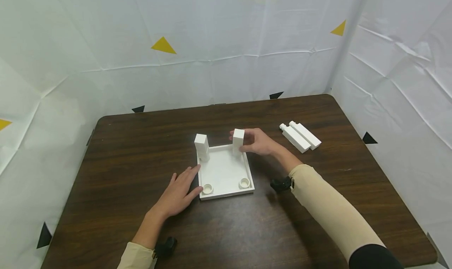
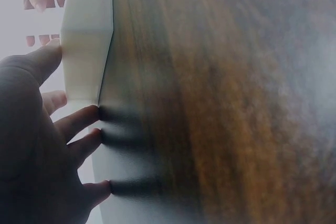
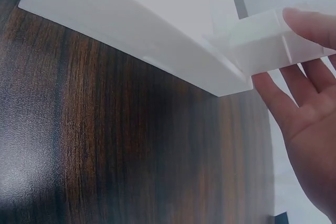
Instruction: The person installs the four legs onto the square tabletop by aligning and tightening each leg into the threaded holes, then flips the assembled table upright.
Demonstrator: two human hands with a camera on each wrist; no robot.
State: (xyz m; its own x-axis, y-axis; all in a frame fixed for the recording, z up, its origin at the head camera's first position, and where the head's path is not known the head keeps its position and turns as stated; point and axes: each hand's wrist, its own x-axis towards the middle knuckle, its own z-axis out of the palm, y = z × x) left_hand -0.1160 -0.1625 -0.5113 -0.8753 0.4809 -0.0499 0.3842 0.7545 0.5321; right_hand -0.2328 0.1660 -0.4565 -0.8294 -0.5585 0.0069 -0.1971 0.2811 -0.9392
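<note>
Head: the right hand (image 1: pixel 259 142) pinches an upright post (image 1: pixel 238 138) at the far right corner of the tray (image 1: pixel 224 171). Left wrist: the left hand (image 2: pixel 39 140), fingers spread, touches the tray. Right wrist: the washed-out post seemingly meets the tray.

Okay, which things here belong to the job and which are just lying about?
Part of the job:
white tray with round sockets
two upright posts, one gripped by the right hand
two similar posts lying to the right, probably

Merely surroundings:
brown table
white sheeting
yellow triangles
black triangles
</note>
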